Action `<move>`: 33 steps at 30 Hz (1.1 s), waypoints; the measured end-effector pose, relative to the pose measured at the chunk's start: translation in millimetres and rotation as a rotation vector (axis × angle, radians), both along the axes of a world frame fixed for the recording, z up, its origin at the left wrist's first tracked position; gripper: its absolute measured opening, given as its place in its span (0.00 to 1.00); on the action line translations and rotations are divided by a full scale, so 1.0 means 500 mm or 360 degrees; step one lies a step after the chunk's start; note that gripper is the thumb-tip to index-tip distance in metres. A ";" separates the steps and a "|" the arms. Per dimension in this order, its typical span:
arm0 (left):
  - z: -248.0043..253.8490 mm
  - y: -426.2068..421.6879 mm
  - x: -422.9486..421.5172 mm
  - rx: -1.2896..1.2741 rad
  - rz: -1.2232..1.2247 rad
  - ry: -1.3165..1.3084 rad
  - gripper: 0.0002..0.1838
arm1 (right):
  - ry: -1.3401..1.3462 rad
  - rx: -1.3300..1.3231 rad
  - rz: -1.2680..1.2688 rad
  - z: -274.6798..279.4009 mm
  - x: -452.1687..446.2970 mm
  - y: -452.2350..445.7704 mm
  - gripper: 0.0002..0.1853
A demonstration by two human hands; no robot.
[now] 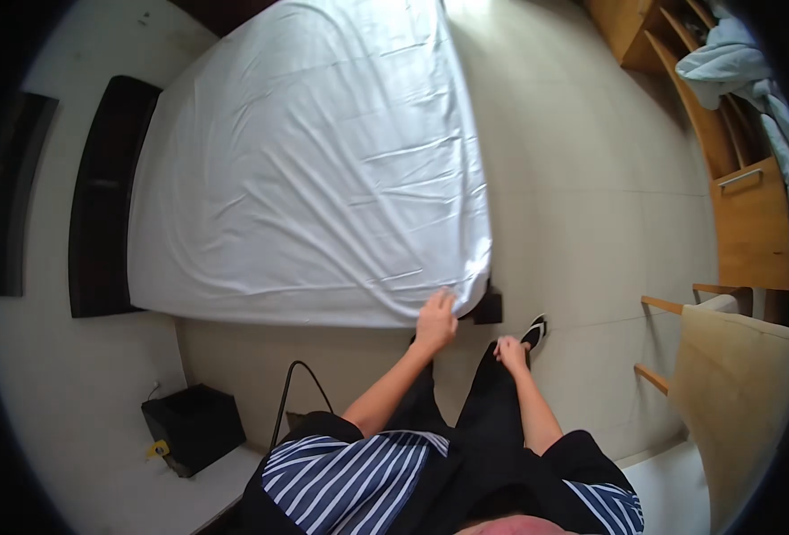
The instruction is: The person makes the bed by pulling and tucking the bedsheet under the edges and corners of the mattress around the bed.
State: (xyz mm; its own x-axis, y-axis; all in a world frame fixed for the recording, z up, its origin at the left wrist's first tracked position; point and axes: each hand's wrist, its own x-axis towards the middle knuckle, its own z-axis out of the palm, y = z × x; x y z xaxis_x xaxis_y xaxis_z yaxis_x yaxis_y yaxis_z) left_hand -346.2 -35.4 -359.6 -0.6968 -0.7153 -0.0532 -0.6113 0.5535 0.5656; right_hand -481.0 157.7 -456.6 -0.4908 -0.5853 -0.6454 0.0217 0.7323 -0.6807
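Note:
A shiny white fitted sheet (305, 169) covers the mattress of a bed, with creases running across its top. My left hand (436, 323) reaches to the sheet's near right corner, its fingers stretched out and touching the fabric at the edge. Over my right leg, a little to the right of that corner, is my right hand (508, 351). Its fingers are curled together, and I cannot see anything in them. Below the corner, a dark piece of the bed base (488, 306) shows.
A dark headboard (109, 196) stands left against the wall. A black box-like bedside unit (194, 430) sits lower left, near a curved dark tube (287, 392). On the right are a beige chair (738, 374) and wooden cabinet (751, 218) with bunched white bedding (729, 62). Tiled floor (590, 178) lies between.

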 end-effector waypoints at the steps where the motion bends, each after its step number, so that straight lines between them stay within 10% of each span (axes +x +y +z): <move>1: 0.012 -0.008 -0.050 0.0003 0.0118 -0.0116 0.25 | -0.0021 0.0127 0.0042 0.046 -0.033 0.034 0.15; 6: -0.092 0.027 -0.181 -0.0020 -0.0015 -0.1024 0.26 | 0.0339 0.0364 0.0074 0.000 -0.211 0.312 0.13; 14: -0.066 0.038 -0.121 0.0703 -0.0076 -0.1039 0.18 | 0.0541 0.0954 0.0215 0.045 -0.495 0.497 0.12; 19: -0.061 0.147 -0.059 0.0990 0.0124 -0.0945 0.18 | 0.0180 0.0337 0.0046 0.084 -0.569 0.258 0.12; 25: -0.032 0.230 -0.089 0.1432 0.0208 -0.0861 0.16 | 0.0154 -0.0022 0.1026 0.225 -0.668 -0.135 0.11; 33: -0.052 -0.081 -0.285 0.1279 0.0315 -0.0681 0.20 | 0.0180 -0.0042 0.0629 0.294 -0.925 -0.390 0.12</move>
State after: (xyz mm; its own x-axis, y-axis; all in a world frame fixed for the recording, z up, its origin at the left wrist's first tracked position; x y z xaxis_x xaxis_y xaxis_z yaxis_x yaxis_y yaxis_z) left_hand -488.5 -75.9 -385.5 -0.3729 -0.4560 -0.8081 -0.8977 -0.0431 0.4386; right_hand -943.4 -37.1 -309.3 -0.2920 -0.7588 -0.5822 -0.3338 0.6513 -0.6815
